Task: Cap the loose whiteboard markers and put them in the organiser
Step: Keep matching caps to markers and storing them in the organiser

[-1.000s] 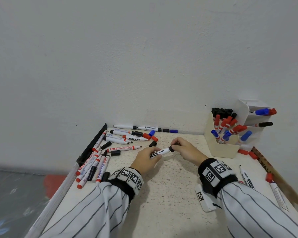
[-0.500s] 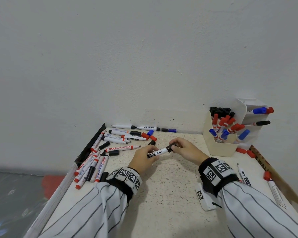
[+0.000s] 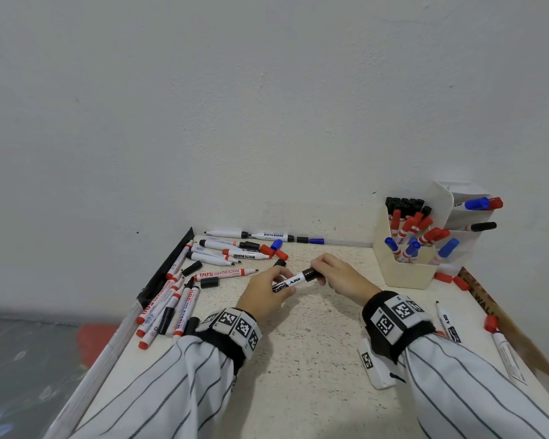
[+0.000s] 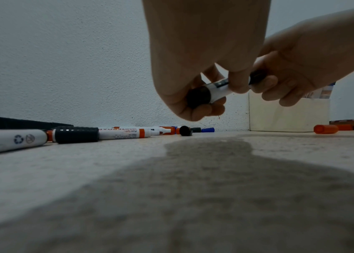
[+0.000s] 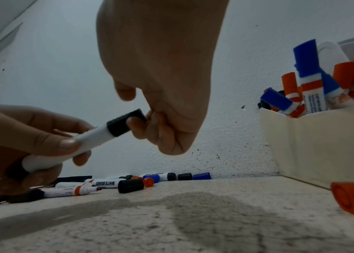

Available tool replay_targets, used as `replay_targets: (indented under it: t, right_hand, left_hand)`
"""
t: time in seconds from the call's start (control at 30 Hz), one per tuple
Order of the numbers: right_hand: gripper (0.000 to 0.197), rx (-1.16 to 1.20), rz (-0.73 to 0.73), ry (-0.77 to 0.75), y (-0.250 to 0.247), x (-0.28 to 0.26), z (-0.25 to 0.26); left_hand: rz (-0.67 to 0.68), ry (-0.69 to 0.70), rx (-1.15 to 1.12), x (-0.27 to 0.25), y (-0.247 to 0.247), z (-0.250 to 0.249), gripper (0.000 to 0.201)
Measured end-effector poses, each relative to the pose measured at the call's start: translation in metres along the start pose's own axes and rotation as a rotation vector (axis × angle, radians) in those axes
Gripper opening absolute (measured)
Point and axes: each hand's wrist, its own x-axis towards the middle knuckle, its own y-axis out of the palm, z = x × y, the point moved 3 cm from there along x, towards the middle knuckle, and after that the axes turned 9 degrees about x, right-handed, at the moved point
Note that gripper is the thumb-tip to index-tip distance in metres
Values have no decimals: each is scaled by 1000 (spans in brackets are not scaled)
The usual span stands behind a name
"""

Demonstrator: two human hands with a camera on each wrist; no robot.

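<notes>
A white marker with black ends (image 3: pixel 293 279) (image 5: pixel 70 145) is held just above the table's middle. My left hand (image 3: pixel 267 291) (image 4: pixel 195 95) grips its barrel near the rear end. My right hand (image 3: pixel 336 274) (image 5: pixel 150 123) pinches the black cap (image 3: pixel 312 274) (image 5: pixel 124 124), which sits on the marker's front end. The cream organiser (image 3: pixel 403 267) (image 5: pixel 314 145) stands at the back right, holding several capped black, red and blue markers. Loose markers (image 3: pixel 225 274) and caps (image 3: pixel 209 282) lie scattered at the left and back.
Two markers (image 3: pixel 447 321) and red caps (image 3: pixel 442 276) lie on the right side near a wooden strip (image 3: pixel 520 337). A black strip (image 3: pixel 165 267) borders the table's left edge. A white wall stands close behind. A tagged white block (image 3: pixel 374 362) lies under my right wrist.
Both hands have stayed together over the table's middle with the marker. The black cap now sits pushed onto the marker's end between my right fingers.
</notes>
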Motion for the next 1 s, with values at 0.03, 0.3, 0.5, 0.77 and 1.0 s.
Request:
replay_targets:
  t: [0.03,0.3,0.5,0.77,1.0]
  right_hand:
    - [22,1,-2,-1,1,0,1]
    - [16,107,-114,38,-4,-3,5]
    - [23,128,-204,25,-10,-3,11]
    - [22,253,-215,-131,-13,-11,19]
    - [23,204,-197,-228,-16,-17,25]
  left_hand:
    - [2,8,1,0,0,-1,20]
    - [-46,142,346,-3,-1,-29,29]
    - [-144,255,597,-7,-2,-56,31]
    - [7,157,275,-4,-8,-69,32]
    - [138,38,-115,-9,-12,-74,36]
